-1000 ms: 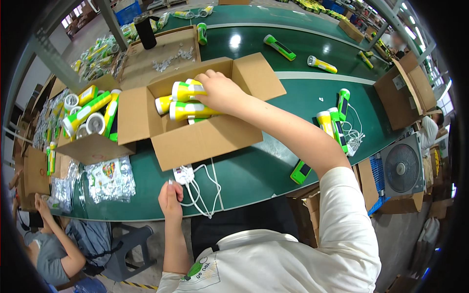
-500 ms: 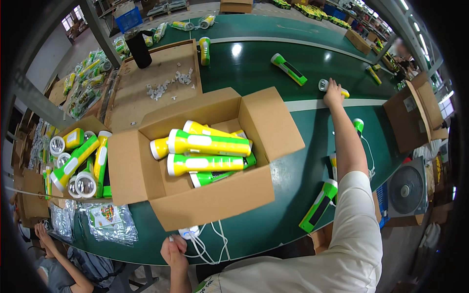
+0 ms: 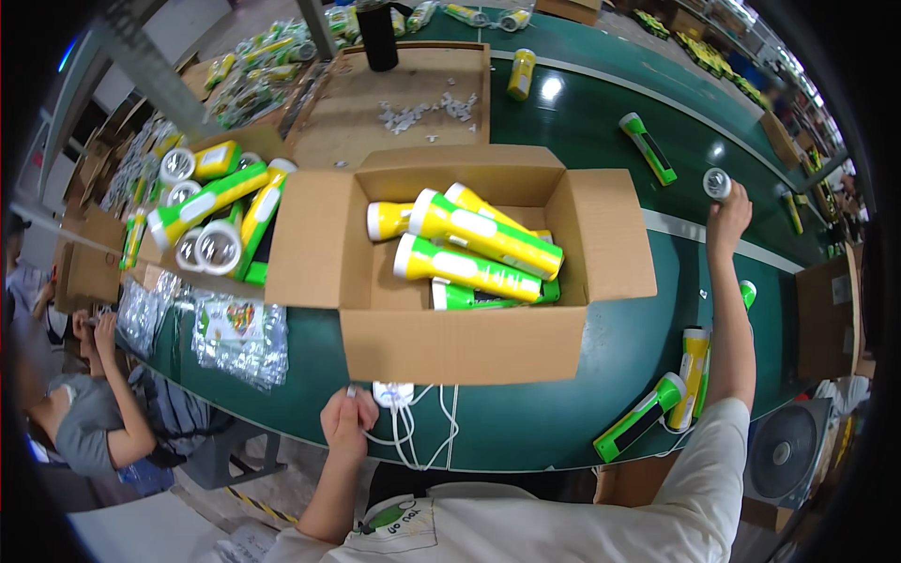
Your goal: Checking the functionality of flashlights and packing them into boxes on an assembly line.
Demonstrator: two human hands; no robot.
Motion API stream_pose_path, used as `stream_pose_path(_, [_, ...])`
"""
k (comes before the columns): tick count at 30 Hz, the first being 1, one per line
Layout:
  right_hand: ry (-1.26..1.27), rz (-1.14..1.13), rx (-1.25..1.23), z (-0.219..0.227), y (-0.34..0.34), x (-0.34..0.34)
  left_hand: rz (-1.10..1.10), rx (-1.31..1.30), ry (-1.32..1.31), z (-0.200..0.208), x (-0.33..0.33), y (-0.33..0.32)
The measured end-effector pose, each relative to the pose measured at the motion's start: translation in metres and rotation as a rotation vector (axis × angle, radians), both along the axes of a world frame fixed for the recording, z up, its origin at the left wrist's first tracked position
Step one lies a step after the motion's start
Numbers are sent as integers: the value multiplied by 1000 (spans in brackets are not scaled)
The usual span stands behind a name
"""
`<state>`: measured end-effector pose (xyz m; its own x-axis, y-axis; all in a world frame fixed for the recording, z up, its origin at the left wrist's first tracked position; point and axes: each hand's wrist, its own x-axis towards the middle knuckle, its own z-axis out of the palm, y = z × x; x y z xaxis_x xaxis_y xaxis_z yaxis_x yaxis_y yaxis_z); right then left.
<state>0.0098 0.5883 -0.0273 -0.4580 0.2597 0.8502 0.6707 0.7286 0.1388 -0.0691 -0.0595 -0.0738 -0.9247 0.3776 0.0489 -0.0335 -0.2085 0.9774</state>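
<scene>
My right hand (image 3: pixel 730 223), reaching far over the green table, is closed around a flashlight (image 3: pixel 717 184); its round clear lens end shows past my fingers, and my hand hides the body. Low in the middle, my left hand (image 3: pixel 345 418) pinches a small white cable plug (image 3: pixel 353 390). Beside it a white charging hub (image 3: pixel 393 393) with several white cables lies at the table's near edge. An open cardboard box (image 3: pixel 460 342) in the centre holds several yellow-and-green flashlights (image 3: pixel 486 233). Inside my right forearm, more flashlights (image 3: pixel 641 418) lie near the edge.
Left of the box stands another carton of flashlights (image 3: pixel 208 202), with clear plastic bags (image 3: pixel 242 342) in front. A wooden tray (image 3: pixel 324 117) bears small white pieces and a black bottle (image 3: pixel 377 38). Farther off lies a flashlight (image 3: pixel 648 150). A co-worker (image 3: pixel 89 413) sits at left.
My right hand has closed round the flashlight and turned it, so its lens now points up toward me. The view has swung, shifting the box and table. My left hand keeps its pinch.
</scene>
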Motion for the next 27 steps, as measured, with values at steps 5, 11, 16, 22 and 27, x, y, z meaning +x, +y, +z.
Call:
stream_pose_path(5, [500, 303, -541, 41, -91, 36, -25, 43, -24, -5, 1, -2])
stream_pose_path(11, [685, 713, -2370, 74, -276, 101, -40, 20, -31, -1, 4, -1])
stream_pose_path(16, [865, 839, -2802, 56, -398, 131, -104, 36, -48, -3, 1, 0])
stream_pose_path(22, [985, 1312, -3037, 27, -471, 121, -28, 124, 0, -7, 1, -2])
stream_pose_path(27, [1049, 1080, -3123, 33, -480, 108, -48, 177, 8, -4, 0, -1])
